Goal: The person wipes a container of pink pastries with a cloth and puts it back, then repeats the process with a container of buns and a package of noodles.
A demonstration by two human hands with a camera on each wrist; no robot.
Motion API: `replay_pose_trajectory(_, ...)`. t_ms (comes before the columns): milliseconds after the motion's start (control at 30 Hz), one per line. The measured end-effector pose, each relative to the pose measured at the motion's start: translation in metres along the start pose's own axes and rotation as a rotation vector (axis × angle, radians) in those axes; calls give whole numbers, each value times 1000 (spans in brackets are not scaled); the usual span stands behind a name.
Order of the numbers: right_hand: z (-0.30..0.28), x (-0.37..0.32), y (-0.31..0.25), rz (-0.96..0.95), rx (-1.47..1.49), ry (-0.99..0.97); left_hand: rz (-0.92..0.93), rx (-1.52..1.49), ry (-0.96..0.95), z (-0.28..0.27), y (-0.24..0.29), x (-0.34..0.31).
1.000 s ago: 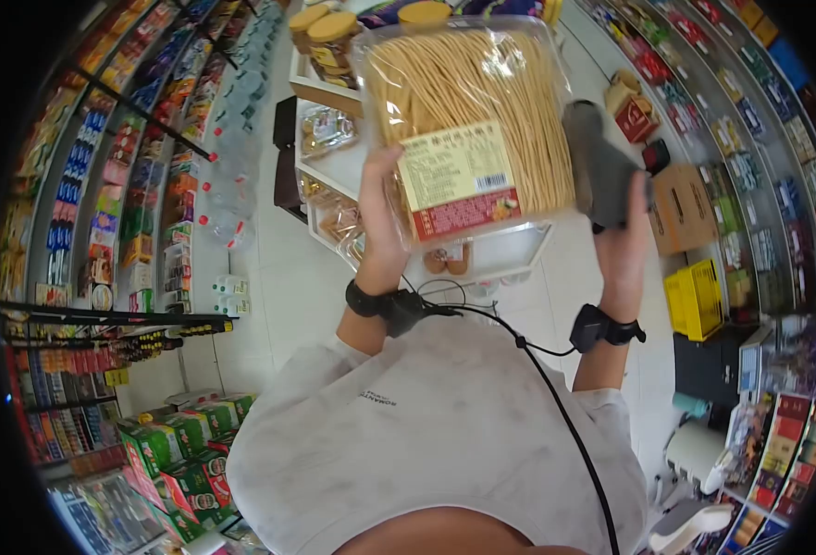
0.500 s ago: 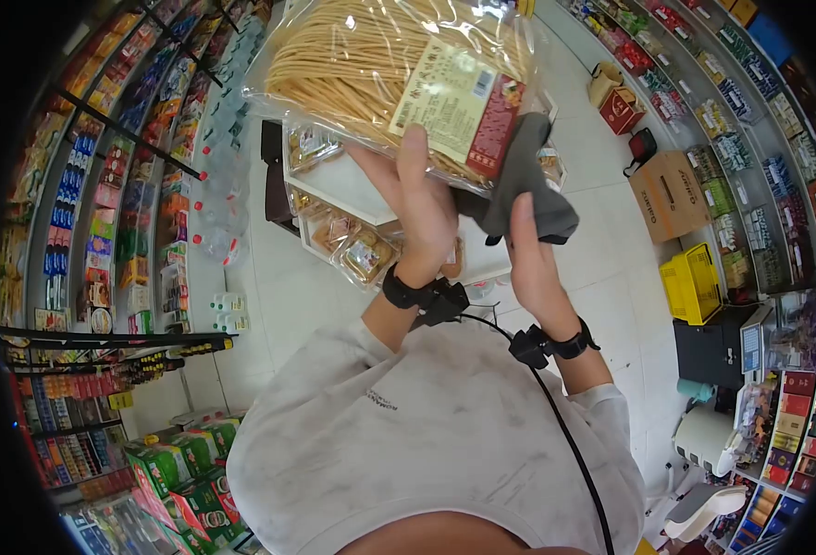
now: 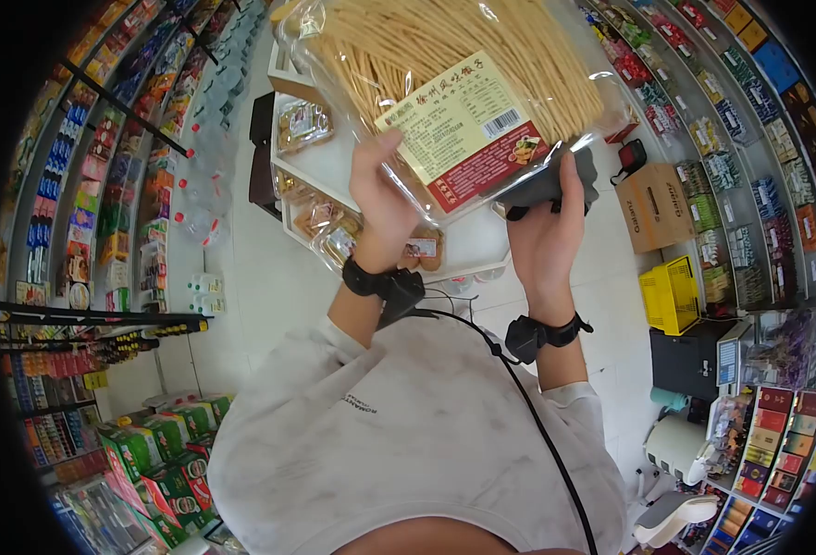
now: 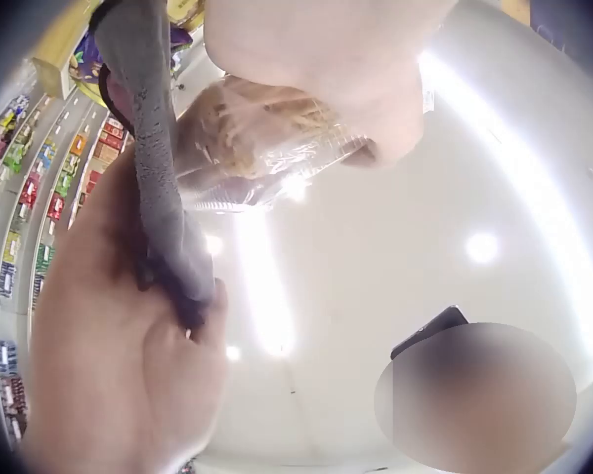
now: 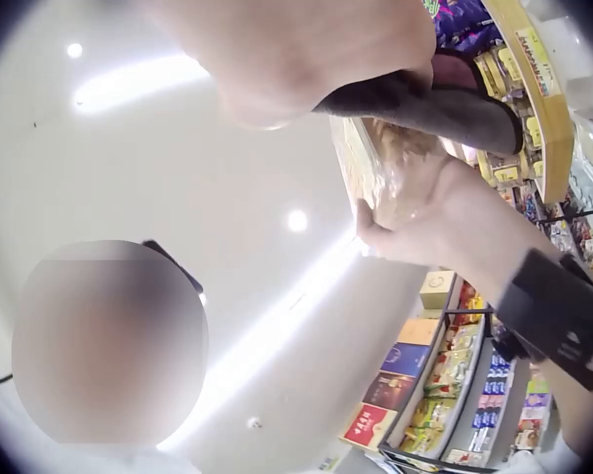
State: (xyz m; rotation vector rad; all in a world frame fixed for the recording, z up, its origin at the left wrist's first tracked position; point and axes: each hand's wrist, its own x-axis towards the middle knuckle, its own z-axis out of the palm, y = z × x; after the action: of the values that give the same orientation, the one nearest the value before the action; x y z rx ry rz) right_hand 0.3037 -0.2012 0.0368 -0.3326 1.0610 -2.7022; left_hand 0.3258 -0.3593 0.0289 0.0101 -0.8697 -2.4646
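A clear plastic pack of sanzi, thin fried dough strands (image 3: 482,37), is held up in front of the chest, tilted, its cream and red label (image 3: 463,129) facing the head camera. My left hand (image 3: 382,199) grips its lower left edge, thumb on the front near the label. The right hand (image 3: 547,264) holds a dark grey cloth (image 3: 556,180) against the pack's lower right edge, thumb over the cloth. In the left wrist view the cloth (image 4: 158,128) hangs folded beside the pack (image 4: 267,138). The right wrist view has the left hand (image 5: 445,212) supporting the pack from the far side.
Behind the pack stands a white display stand (image 3: 334,162) with clear boxes of pastries (image 3: 304,123). Stocked shelves line both sides. A cardboard box (image 3: 656,208) and a yellow basket (image 3: 670,294) stand on the right, green and red cartons (image 3: 163,453) at lower left.
The pack swung left and turned, then came back right, now tilted with its label nearer. The cloth went from the pack's right side to its lower right edge.
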Motion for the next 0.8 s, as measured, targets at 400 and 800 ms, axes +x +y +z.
replay_pose_trajectory(400,8,-21,-1,-64,-107,5,133,171,-76,6,18,-6)
replay_pose_trajectory(800,-1,-15,1,-66,-107,11,96,-32,-235,11,24,1)
